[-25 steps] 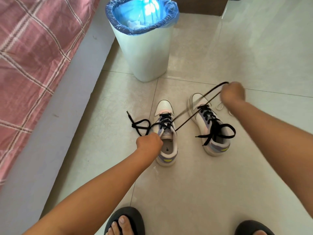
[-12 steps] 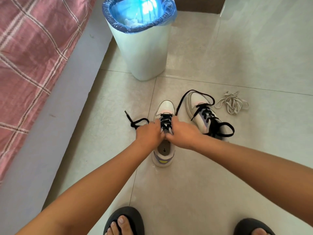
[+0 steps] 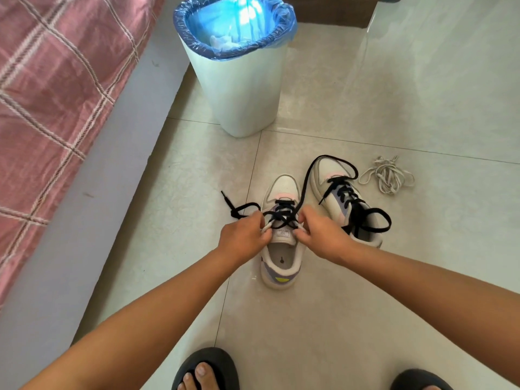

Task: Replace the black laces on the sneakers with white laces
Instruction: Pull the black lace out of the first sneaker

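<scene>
1. Pale glossy tile floor (image 3: 394,277) fills most of the view, with a pink plaid bedspread (image 3: 50,102) at nine to ten o'clock.
2. At twelve o'clock stands a white bin (image 3: 242,94) lined with a blue bag (image 3: 233,26).
3. Two white sneakers sit near the centre: the near sneaker (image 3: 281,263) points toward twelve o'clock, and the far sneaker (image 3: 337,192) lies just beside it at two o'clock.
4. The left hand (image 3: 242,237) and right hand (image 3: 323,237) meet at the near sneaker's tongue, each with fingers curled and pinching the black lace (image 3: 282,213) at its upper eyelets.
5. One loose end of that lace trails toward nine o'clock; the other arcs over the far sneaker's toe.
6. The far sneaker's own black lace (image 3: 365,218) stays threaded, with a loop hanging loose.
7. A bundle of white laces (image 3: 388,175) lies on the tile at three o'clock of the far sneaker, apart from it.
8. Black sandals (image 3: 208,367) show at six o'clock.
</scene>
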`<state>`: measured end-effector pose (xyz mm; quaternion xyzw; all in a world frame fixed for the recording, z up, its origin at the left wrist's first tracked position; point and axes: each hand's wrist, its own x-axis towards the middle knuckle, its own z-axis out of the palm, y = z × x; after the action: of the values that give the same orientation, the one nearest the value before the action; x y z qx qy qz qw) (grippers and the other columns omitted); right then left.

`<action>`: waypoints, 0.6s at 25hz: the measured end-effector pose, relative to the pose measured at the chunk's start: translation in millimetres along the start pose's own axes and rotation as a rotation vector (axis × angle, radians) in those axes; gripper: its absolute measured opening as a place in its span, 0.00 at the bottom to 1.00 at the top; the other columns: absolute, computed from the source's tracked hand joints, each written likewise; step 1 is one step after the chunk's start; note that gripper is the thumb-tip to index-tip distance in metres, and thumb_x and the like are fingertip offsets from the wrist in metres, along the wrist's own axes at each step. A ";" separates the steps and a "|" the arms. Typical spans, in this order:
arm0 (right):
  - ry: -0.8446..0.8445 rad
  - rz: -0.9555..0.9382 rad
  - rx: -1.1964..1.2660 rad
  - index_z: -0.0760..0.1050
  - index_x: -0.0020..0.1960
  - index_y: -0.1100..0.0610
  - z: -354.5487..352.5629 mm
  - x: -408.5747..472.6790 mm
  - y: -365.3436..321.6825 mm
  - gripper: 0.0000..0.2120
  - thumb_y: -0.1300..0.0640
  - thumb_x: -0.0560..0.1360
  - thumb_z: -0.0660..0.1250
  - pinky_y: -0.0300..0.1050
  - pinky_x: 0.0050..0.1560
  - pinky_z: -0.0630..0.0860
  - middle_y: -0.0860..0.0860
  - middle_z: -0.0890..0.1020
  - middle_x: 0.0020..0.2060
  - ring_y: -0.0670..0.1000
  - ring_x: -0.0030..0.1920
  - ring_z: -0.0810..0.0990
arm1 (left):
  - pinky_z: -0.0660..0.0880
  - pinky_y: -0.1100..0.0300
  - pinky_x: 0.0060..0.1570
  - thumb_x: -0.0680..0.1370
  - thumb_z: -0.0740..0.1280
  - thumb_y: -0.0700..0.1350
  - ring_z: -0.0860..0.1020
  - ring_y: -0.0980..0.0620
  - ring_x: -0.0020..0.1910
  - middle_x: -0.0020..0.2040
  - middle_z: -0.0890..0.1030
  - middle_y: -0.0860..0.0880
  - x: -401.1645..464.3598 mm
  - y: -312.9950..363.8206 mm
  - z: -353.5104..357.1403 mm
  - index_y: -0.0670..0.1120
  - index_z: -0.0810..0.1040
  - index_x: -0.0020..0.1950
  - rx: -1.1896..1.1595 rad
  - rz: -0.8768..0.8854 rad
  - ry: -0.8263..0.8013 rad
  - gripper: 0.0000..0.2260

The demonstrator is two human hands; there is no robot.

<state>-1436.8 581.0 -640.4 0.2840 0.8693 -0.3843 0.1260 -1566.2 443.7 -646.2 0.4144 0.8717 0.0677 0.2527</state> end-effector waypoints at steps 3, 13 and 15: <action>0.028 0.169 0.364 0.67 0.47 0.55 2.5 4.8 -5.3 0.10 0.48 0.78 0.62 0.41 0.36 0.67 0.49 0.73 0.37 0.49 0.37 0.71 | 0.70 0.54 0.36 0.76 0.57 0.63 0.76 0.53 0.38 0.40 0.78 0.51 4.4 2.0 -4.4 0.49 0.69 0.43 -0.296 -0.077 -0.082 0.18; -0.113 0.276 0.410 0.70 0.38 0.58 -16.5 20.5 -13.1 0.11 0.55 0.77 0.65 0.46 0.41 0.75 0.56 0.73 0.37 0.52 0.39 0.72 | 0.69 0.62 0.33 0.77 0.66 0.47 0.74 0.53 0.33 0.33 0.77 0.50 34.1 8.5 -23.7 0.45 0.75 0.37 -0.395 -0.069 -0.235 0.10; -0.116 0.246 0.350 0.70 0.38 0.57 -16.4 19.6 -13.7 0.12 0.53 0.77 0.65 0.51 0.44 0.77 0.56 0.73 0.36 0.53 0.39 0.72 | 0.68 0.60 0.35 0.78 0.64 0.47 0.73 0.52 0.36 0.37 0.76 0.49 32.0 9.3 -25.5 0.45 0.73 0.40 -0.273 0.034 -0.210 0.08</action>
<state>-1460.7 593.5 -629.8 0.3829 0.7396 -0.5266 0.1704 -1589.4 476.3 -633.4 0.3957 0.8162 0.1461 0.3949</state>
